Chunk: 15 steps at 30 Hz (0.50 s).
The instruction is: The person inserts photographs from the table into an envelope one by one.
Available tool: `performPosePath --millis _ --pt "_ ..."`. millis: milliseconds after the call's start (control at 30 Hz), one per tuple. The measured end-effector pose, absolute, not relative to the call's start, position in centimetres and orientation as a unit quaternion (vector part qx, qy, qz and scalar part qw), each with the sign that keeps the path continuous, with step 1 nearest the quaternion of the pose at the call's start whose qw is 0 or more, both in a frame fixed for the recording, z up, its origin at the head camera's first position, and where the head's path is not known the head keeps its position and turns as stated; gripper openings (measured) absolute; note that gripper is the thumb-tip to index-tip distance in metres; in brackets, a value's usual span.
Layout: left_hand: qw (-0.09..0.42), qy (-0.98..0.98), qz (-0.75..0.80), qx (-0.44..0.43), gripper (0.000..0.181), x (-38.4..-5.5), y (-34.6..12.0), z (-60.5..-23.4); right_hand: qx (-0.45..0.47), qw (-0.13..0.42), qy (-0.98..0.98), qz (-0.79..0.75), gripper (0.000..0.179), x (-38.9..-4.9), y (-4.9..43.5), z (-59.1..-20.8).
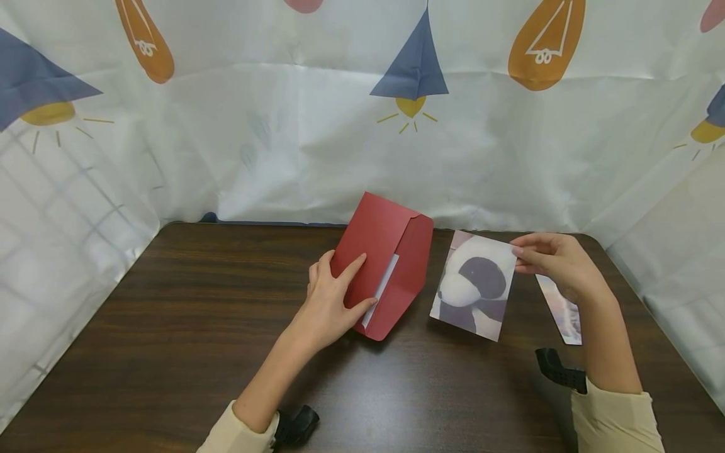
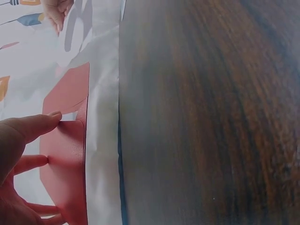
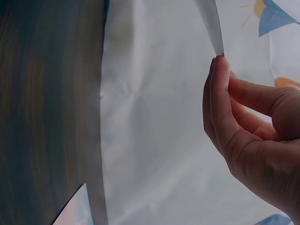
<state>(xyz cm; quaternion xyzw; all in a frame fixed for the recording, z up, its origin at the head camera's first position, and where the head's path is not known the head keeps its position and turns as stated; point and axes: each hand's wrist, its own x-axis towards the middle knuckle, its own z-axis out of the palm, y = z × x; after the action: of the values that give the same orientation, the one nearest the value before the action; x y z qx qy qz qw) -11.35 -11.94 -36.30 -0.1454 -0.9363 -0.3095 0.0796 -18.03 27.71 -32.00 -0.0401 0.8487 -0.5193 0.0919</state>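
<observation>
A red envelope (image 1: 370, 233) is tilted over the middle of the table, its flap folded open to the right. A white paper edge (image 1: 381, 290) shows inside the mouth. My left hand (image 1: 331, 302) grips the envelope, thumb at the mouth and fingers spread on the front and along the left edge. In the left wrist view the thumb (image 2: 40, 126) lies beside that mouth. My right hand (image 1: 557, 261) pinches the upper right corner of a photo card (image 1: 476, 286) with a black-and-white plush panda picture. The card hangs to the right of the envelope.
A second picture card (image 1: 561, 311) in pale pink and blue lies on the dark wooden table (image 1: 198, 314), partly hidden by the right forearm. Behind the table hangs a white curtain (image 1: 317, 145) with printed lamps. Black wrist mounts (image 1: 561, 371) stick out from both sleeves.
</observation>
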Motion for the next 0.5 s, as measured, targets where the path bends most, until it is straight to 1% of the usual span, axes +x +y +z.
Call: performPosePath --millis 333,500 --pt "0.079 -0.936 -0.309 -0.146 0.074 -11.36 -11.76 -36.42 -0.041 0.088 0.842 -0.530 0.037 -17.66 27.18 -31.42" --pt "0.079 -0.936 -0.311 -0.148 0.073 -11.32 -11.58 -36.44 -0.043 0.085 0.834 -0.543 0.028 -17.55 26.98 -31.25"
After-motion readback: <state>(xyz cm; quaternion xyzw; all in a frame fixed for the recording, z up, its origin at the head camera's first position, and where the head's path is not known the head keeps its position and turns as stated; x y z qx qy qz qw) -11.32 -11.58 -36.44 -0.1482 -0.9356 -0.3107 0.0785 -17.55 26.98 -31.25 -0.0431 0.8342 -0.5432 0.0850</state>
